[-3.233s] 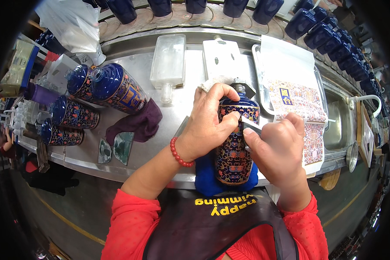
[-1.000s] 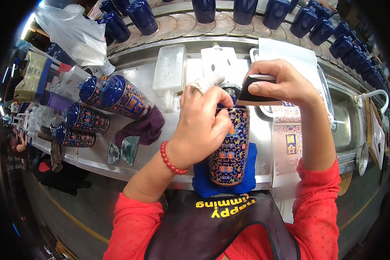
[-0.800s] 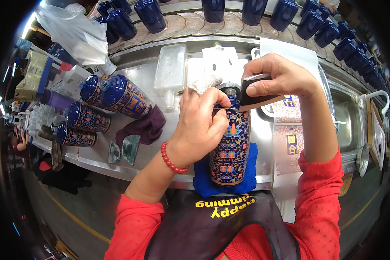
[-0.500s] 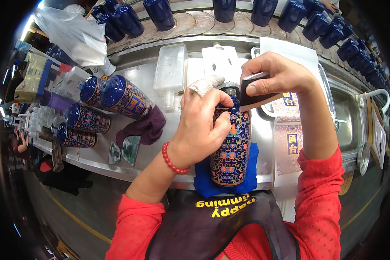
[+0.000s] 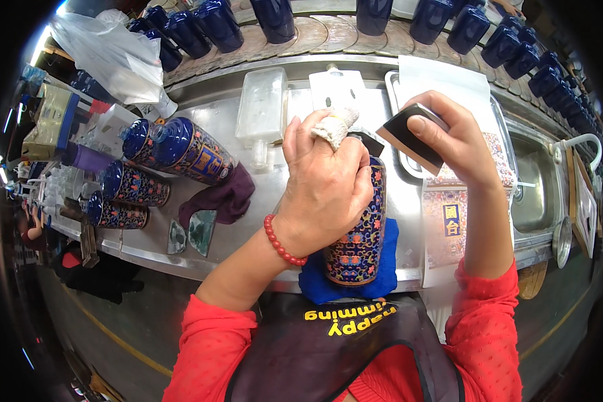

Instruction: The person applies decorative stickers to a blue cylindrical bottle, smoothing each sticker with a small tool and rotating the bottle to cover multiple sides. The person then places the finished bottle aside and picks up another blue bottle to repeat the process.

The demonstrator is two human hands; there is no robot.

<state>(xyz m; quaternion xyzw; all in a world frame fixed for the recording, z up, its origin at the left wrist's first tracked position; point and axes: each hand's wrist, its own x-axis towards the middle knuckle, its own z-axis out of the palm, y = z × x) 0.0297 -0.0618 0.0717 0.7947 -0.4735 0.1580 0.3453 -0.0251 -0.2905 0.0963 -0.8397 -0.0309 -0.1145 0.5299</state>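
– On the blue cloth (image 5: 391,251), your patterned bottle (image 5: 355,258) rests, base toward you. Why there?

– Probably for padding against the metal table (image 5: 268,197). Your left hand (image 5: 328,186) covers its upper part; whether it grips, I can't tell.

– And your right hand (image 5: 461,137)?

– Clamped on the flat black tool (image 5: 406,130), apart from the bottle, perhaps sparing its surface.

We have a gap on the counter (image 5: 264,201) between the purple cloth (image 5: 238,191) and left fingers (image 5: 352,155), with the clear bottle (image 5: 262,104) blocking beyond, the left forearm (image 5: 244,273) nearer, 4 patterned bottles (image 5: 141,182) leftward.
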